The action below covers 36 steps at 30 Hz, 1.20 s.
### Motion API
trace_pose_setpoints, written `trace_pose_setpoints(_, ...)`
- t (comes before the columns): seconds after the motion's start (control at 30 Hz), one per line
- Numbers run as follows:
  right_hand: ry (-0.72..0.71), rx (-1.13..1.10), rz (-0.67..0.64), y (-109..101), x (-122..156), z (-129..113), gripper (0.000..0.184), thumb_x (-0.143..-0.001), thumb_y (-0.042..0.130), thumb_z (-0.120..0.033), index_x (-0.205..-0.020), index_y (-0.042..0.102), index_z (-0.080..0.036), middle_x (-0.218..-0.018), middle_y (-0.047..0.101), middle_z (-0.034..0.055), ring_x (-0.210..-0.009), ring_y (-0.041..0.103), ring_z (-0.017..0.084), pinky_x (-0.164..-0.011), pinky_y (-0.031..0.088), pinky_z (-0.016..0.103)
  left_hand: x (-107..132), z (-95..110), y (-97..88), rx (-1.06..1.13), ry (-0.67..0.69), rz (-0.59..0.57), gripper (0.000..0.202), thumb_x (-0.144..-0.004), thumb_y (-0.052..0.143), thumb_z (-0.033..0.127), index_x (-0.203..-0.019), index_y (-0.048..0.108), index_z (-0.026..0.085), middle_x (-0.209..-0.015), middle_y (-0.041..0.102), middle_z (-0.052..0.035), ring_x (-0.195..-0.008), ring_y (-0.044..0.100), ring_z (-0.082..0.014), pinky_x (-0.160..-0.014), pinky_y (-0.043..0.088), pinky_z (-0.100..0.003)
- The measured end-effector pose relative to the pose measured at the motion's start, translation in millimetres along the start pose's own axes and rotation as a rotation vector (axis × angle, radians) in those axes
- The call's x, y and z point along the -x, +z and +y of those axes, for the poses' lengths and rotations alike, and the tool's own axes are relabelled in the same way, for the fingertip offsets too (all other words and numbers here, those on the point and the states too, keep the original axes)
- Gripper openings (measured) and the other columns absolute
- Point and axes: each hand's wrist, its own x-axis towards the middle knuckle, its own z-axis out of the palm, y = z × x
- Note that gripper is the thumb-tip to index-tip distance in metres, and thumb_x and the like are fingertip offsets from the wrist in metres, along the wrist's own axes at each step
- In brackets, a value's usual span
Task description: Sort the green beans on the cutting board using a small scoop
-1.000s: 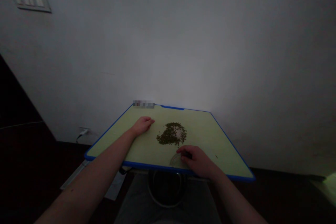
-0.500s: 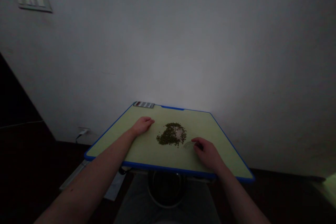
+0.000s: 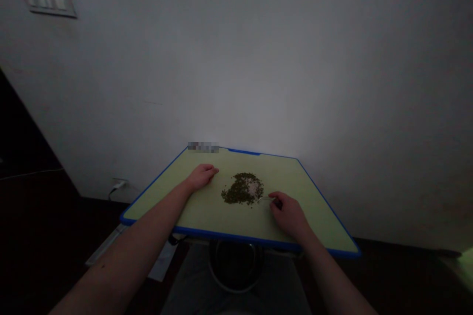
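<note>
A pile of small dark-green grains (image 3: 236, 191) lies on the pale yellow-green top of a blue-edged table (image 3: 218, 216). A patch of whitish grains (image 3: 253, 188) sits within its right side. My right hand (image 3: 290, 212), at the pile's right, is closed around a thin, pale, curved utensil (image 3: 264, 199); its tip reaches the pile's right edge, and its exact kind is too dim to tell. To the left of the pile, my left hand (image 3: 202, 176) rests on the tabletop with its fingers folded together, apart from the grains. No object shows in it.
A blurred flat item (image 3: 203, 147) lies at the table's back left corner. Below the front edge, a round metal bowl (image 3: 236, 266) rests at my lap. The wall (image 3: 258, 83) stands behind the table, with a plugged-in cable (image 3: 117, 186) low on the left.
My right hand has shifted slightly left, bringing the utensil's tip from just short of the pile to its right edge. My left hand stays in place.
</note>
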Motion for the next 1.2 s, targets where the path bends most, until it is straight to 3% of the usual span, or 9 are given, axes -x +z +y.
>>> trace_pose_setpoints(0.37, 0.142, 0.053, 0.132, -22, 5, 37, 0.028, -0.069, 0.044, -0.026, -0.092, 0.058, -0.017, -0.065, 0.059, 0.001, -0.06, 0.054, 0.014, -0.058, 0.038, 0.026, 2, 3, 0.3, -0.007, -0.002, 0.007, 0.039, -0.067, 0.044, 0.051, -0.048, 0.043, 0.017, -0.039, 0.039, 0.0044, -0.039, 0.034, -0.0087, -0.044, 0.027, -0.024)
trace_pose_setpoints(0.7, 0.084, 0.005, 0.092, -5, 2, 6, 0.029, -0.07, 0.045, -0.025, -0.096, 0.056, -0.019, -0.064, 0.059, -0.0002, -0.06, 0.054, 0.013, -0.059, 0.038, 0.025, 0, 0, 0.4, -0.012, -0.005, -0.007, 0.039, -0.069, 0.042, 0.05, -0.048, 0.043, 0.017, -0.038, 0.039, 0.0043, -0.038, 0.034, -0.0084, -0.043, 0.027, -0.023)
trace_pose_setpoints(1.0, 0.163, 0.144, 0.18, -26, -1, 33, 0.028, -0.071, 0.044, -0.025, -0.095, 0.056, -0.018, -0.064, 0.059, 0.0015, -0.06, 0.054, 0.015, -0.059, 0.036, 0.026, 3, 6, -1.0, 0.0, 0.001, -0.015, 0.038, -0.069, 0.044, 0.048, -0.048, 0.043, 0.017, -0.038, 0.039, 0.0043, -0.038, 0.034, -0.0084, -0.042, 0.027, -0.023)
trace_pose_setpoints(1.2, 0.073, 0.055, 0.108, -17, -11, 24, 0.029, -0.071, 0.044, -0.023, -0.097, 0.057, -0.018, -0.066, 0.061, 0.0006, -0.062, 0.054, 0.013, -0.061, 0.037, 0.024, 2, 5, 0.5, 0.006, -0.008, -0.021, 0.038, -0.07, 0.043, 0.048, -0.049, 0.043, 0.017, -0.038, 0.039, 0.0046, -0.037, 0.034, -0.0082, -0.042, 0.027, -0.023)
